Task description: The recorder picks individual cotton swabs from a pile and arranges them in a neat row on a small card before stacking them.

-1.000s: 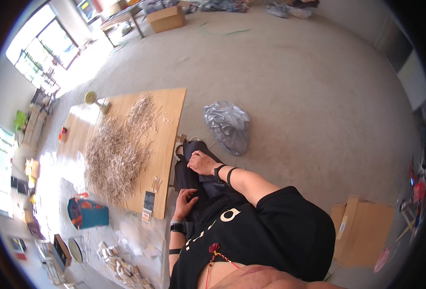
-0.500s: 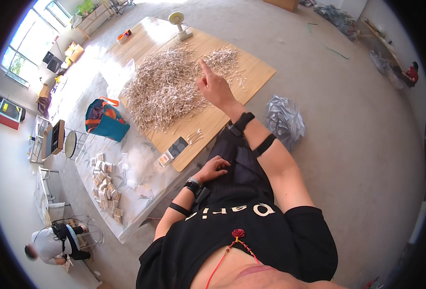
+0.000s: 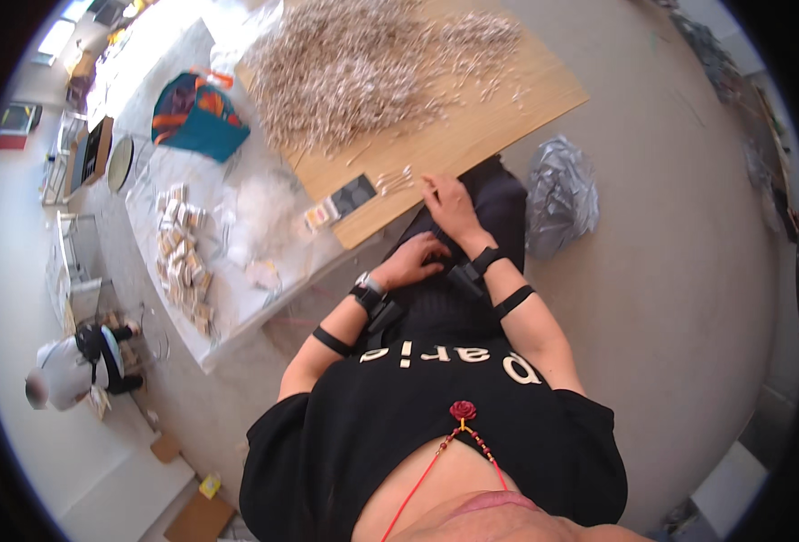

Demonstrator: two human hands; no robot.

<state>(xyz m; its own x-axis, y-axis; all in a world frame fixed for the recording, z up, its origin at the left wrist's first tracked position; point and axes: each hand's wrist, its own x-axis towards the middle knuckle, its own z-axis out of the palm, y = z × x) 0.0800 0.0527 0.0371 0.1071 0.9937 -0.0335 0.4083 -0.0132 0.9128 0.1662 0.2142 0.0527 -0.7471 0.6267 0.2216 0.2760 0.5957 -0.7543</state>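
The small row of swabs [image 3: 394, 181] lies on the tabletop [image 3: 454, 144], just beside the right hand [image 3: 454, 210], and the big heap [image 3: 336, 81] spreads farther back. The right fingers curl at the near edge; whether they meet or pinch anything, I cannot tell. The left hand [image 3: 410, 260] is over the lap, thumb and fingers apart, seemingly holding nothing. Handling such thin sticks well likely calls for a light pinch mid-shaft, clear of the tips, and a short reach that spares the dark case [image 3: 356, 193] alongside.
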